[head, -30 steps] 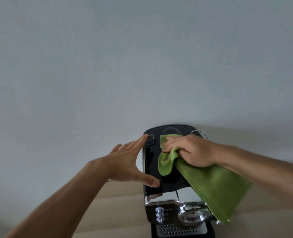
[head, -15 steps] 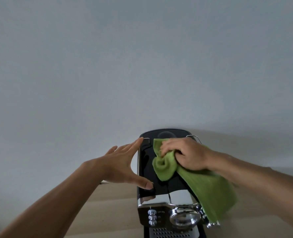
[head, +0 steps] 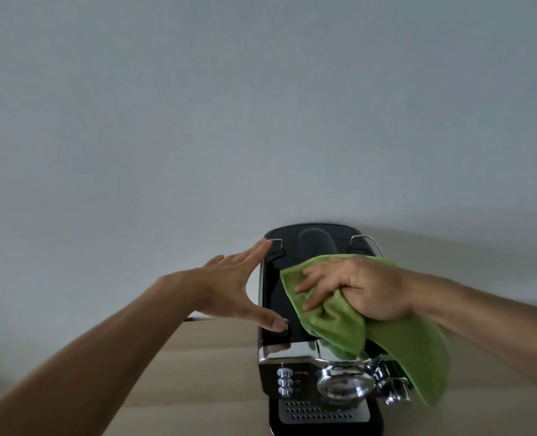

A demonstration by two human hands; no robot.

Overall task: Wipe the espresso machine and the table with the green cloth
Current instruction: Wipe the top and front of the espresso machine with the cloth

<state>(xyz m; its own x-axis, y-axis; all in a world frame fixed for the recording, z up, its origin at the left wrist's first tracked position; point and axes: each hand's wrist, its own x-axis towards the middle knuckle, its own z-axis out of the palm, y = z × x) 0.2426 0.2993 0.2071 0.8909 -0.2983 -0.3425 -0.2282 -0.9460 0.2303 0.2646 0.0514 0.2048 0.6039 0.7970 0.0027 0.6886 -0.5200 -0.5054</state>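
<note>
Fingers [head: 251,253] straight and spread, the left hand [head: 226,291] braces the left flank of the espresso machine [head: 276,297], which stands on the table [head: 198,372] by the wall, buttons facing the wearer, long axis running front to back. On its black top, the right hand [head: 364,287] clutches the green cloth [head: 336,325]. Wiping the machine looks under way; the chrome front and the table likely come next.
</note>
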